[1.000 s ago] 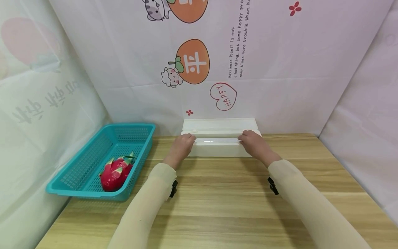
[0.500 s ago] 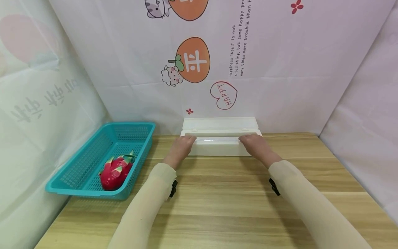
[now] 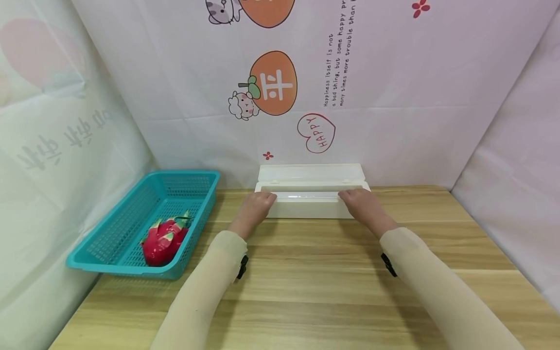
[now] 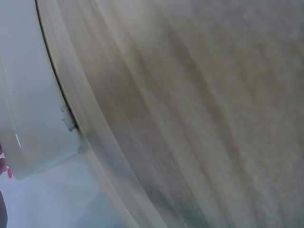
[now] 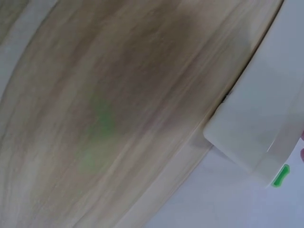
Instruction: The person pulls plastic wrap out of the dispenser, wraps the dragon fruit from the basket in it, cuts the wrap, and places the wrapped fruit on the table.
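A long white cling film dispenser [image 3: 309,210] lies against the back wall, its lid [image 3: 311,172] raised. Along its front edge runs a shiny strip of clear film [image 3: 302,196]. My left hand [image 3: 255,210] pinches the film at the left end, and my right hand [image 3: 362,206] does so at the right end, both with fingers curled. Only the dispenser's front and corner [image 4: 33,109] fill the side of the left wrist view, with a small pink tab [image 4: 9,173]. A green tab [image 5: 280,175] shows at the corner in the right wrist view. Most fingers are hidden there.
On the left stands a turquoise plastic basket [image 3: 127,270] holding a red dragon fruit [image 3: 161,245]. The wood-grain table [image 3: 315,282] spreads between my forearms. White printed sheets [image 3: 393,136] enclose the back and both sides.
Both hands have stayed at the dispenser's ends, with their fingers curling down closer over the front edge. The head view has shifted slightly; basket and dragon fruit stay put.
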`<state>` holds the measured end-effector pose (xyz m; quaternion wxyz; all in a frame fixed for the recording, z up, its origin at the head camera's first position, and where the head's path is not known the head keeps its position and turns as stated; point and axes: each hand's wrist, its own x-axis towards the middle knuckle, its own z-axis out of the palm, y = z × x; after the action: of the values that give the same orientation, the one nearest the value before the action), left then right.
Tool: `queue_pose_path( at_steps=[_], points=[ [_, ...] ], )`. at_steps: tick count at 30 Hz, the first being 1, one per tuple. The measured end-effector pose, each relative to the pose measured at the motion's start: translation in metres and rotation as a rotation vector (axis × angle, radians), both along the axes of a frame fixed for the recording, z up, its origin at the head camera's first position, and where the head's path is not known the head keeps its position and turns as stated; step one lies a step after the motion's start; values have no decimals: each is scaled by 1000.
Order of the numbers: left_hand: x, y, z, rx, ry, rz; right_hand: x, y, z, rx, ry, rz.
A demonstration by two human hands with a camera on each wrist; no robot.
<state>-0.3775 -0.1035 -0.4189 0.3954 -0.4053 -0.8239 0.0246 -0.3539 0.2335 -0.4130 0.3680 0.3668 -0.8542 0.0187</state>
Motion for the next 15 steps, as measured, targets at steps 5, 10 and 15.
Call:
queue_pose_path(
  at_steps=[5, 10, 15],
  points=[
    [-2, -1, -3, 8, 56, -23, 1, 1, -1, 21, 33, 4],
    [-4, -2, -5, 26, 111, -43, 1, 2, -2, 26, 52, 14],
    [-2, -2, -4, 41, 131, -54, 2, 3, -2, 7, 100, 54]
  ],
)
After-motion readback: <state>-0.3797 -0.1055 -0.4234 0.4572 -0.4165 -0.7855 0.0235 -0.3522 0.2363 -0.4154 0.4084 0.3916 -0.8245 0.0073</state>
